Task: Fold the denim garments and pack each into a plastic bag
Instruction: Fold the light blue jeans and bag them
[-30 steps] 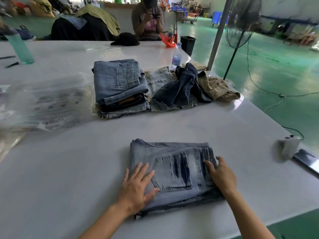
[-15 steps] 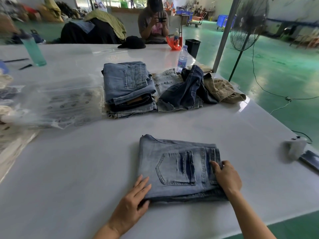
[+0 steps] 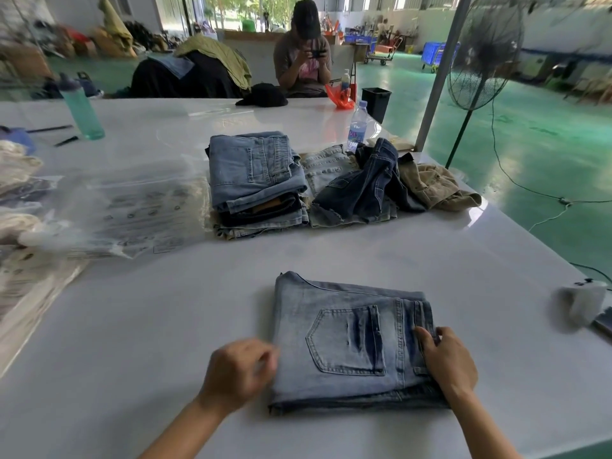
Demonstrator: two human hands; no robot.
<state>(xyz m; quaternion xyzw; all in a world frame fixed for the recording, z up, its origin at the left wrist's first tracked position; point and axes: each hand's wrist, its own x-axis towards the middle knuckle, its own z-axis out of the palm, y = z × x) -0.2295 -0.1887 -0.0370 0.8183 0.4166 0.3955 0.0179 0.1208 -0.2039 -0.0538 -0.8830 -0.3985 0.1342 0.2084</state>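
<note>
The folded jeans (image 3: pixel 352 342) lie at 6 o'clock on the surface (image 3: pixel 165 326). The right hand (image 3: pixel 450 359) presses their waistband, fingers curled; the blurred left hand (image 3: pixel 236 371), loosely curled, touches their edge. If lifted one-sided, the folds could be undone.

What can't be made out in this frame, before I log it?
Head view only:
- Left hand: motion-blurred at the folded jeans' left edge; its grip cannot be judged.
- Plastic bags: their print is blurred and unreadable.
- Folded stack: the top pair hides the lower garments.
- Dark flat object: cut off by the right edge.
</note>
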